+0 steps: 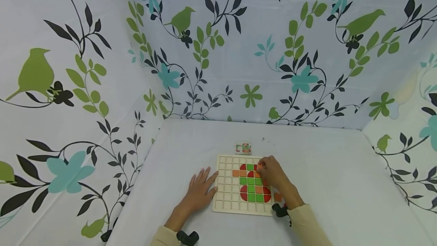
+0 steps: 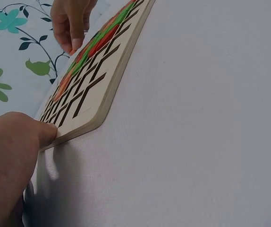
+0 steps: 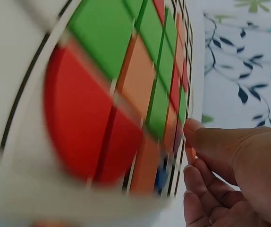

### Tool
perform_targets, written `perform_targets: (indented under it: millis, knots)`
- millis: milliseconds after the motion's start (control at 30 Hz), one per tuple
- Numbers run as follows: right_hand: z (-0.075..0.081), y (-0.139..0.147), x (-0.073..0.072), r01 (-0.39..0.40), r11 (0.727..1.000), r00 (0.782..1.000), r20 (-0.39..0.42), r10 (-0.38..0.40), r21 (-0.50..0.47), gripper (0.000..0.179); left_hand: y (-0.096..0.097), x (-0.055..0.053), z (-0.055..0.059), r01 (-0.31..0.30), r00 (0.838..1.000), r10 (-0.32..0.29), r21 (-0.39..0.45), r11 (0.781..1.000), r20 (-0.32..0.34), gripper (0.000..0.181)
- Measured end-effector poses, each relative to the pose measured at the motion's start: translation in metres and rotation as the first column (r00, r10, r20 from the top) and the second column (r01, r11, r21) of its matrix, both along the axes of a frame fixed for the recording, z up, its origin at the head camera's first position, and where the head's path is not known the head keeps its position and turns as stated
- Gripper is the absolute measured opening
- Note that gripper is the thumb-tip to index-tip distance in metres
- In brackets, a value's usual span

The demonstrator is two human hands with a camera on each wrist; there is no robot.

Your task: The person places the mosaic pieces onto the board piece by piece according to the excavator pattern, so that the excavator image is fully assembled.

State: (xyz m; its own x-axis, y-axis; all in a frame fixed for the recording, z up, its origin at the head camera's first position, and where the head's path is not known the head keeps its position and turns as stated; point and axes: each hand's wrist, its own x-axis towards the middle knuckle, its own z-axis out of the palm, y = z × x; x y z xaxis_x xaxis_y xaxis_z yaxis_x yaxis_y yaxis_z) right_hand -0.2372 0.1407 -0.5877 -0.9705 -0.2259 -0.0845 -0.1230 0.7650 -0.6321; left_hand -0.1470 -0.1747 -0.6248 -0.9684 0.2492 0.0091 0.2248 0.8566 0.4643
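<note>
A pale wooden grid board [image 1: 225,202] lies on the white table, its right part filled with green, orange and red tiles. Some red pieces have rounded sides, such as the one [image 3: 79,113] near the board's edge in the right wrist view. At the board's upper right corner my right hand [image 1: 273,172] pinches a small orange tile [image 3: 190,153] between thumb and fingers. My left hand [image 1: 199,193] lies with fingers spread along the left edge, and its thumb touches the board's border in the left wrist view.
A small card [image 1: 243,148] with a coloured tile pattern lies just beyond the board. Beside the board's right edge is a loose orange tile [image 1: 278,197], partly by the right wrist. Patterned cloth [image 1: 218,67] hangs behind the table and along its sides.
</note>
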Motion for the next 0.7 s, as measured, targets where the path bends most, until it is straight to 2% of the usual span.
perform_targets:
  millis: [200, 367, 533, 700]
  knots:
    - [0.004, -0.041, 0.003, -0.133, 0.99, 0.99, -0.055, 0.131, -0.035, 0.02, -0.001, 0.001, 0.001, 0.006, 1.0, -0.006, 0.016, 1.0, 0.013, 0.058]
    - [0.007, -0.072, 0.002, -0.235, 0.971, 0.966, -0.117, 0.23, -0.035, 0.017, -0.003, 0.001, 0.0, 0.019, 1.0, -0.018, 0.05, 0.999, -0.014, 0.058]
    - [-0.001, -0.093, -0.002, -0.283, 0.958, 0.947, -0.147, 0.285, 0.036, 0.015, -0.003, 0.0, -0.001, 0.028, 1.0, -0.028, 0.024, 0.999, -0.012, 0.058]
    - [-0.01, -0.099, 0.0, -0.297, 0.951, 0.933, -0.185, 0.309, 0.088, 0.008, -0.003, -0.001, -0.002, 0.021, 1.0, -0.021, 0.004, 1.0, 0.009, 0.058]
